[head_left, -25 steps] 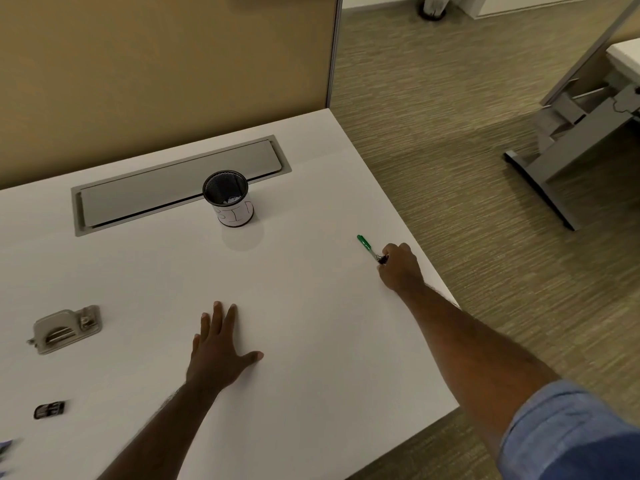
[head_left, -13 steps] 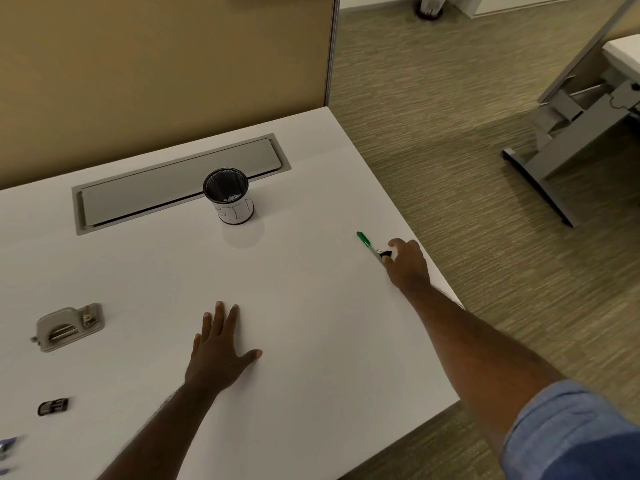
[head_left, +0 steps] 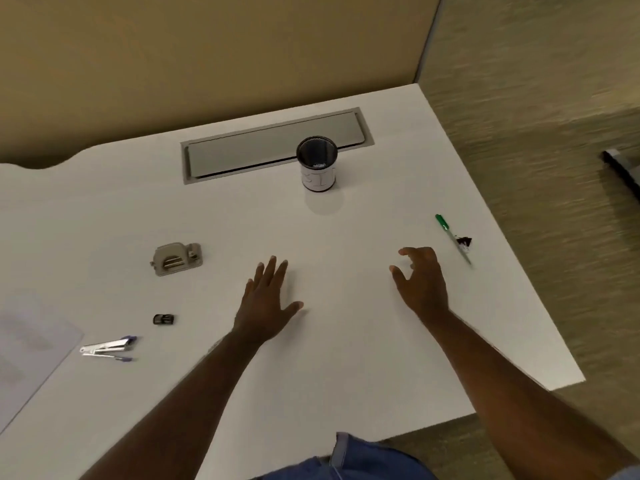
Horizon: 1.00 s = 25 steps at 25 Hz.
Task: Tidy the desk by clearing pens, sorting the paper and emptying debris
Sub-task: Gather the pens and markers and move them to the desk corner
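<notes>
Green pen point(head_left: 452, 237) is lying flat on the white desk point(head_left: 363, 358), near the desk's 3 o'clock edge, with a small dark scrap point(head_left: 464, 241) touching it mid-barrel; I cannot tell what the scrap is. Mesh pen cup point(head_left: 317, 163) is standing upright at 10 o'clock from the pen, well apart.

Right hand point(head_left: 420, 284) is hovering at 8 o'clock of the pen, fingers spread and curled, gripping nothing. Left hand point(head_left: 268, 297) is lying palm-down and flat on the desk, empty too.

Risks, as judged:
- Pen is sitting close to the edge; a sideways brush from the fingers is likely to roll it off onto the floor.
- Scrap is likely to scatter or smear if pinched together with the pen.
- Cup is looking light; a pen dropped in at a slant could be tipping it.

Outward at 9 o'clock: two purple pens point(head_left: 109, 348), a small black clip point(head_left: 163, 319), a grey fitting point(head_left: 177, 258), a paper sheet point(head_left: 31, 351), all untouched.
</notes>
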Motion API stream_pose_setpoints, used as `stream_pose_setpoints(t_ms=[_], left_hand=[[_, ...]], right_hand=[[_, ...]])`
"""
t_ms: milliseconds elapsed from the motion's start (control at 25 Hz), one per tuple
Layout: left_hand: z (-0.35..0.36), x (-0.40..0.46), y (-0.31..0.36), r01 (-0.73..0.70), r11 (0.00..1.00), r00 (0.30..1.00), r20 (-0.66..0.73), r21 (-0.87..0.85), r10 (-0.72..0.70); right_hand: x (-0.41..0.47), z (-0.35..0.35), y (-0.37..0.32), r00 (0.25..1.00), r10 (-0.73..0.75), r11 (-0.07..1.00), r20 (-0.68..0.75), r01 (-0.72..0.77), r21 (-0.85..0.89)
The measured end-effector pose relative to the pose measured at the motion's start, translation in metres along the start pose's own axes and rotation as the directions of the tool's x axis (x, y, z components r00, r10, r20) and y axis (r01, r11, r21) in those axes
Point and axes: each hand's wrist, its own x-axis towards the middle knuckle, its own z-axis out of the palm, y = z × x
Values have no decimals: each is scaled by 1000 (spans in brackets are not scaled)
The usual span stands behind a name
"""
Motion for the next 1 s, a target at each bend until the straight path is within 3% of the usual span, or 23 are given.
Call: stream_pose_setpoints(t_ms=[320,560,760,880,1000], left_hand=[[-37,-74,-94,-4,979,997,-72,-204,-11],[-62,-124,-182,57,993,987,-145,-107,-73],[-82,-151,-262,197,980,979,-68,35,-194],[-87,-154,-296,181,978,983,-46,104,-177],[-86,-149,-309,131,981,991,-43,141,-126]], right_hand=[[-79,95,-108,933,-250,967,258,254,16],[-130,164,-198,831,-356,920,427,392,6],[-154,226,-269,758,-377,905,531,425,36],[-160,259,-295,703,-397,843,590,533,-69],[-165,275,-299,702,-446,770,555,617,-162]])
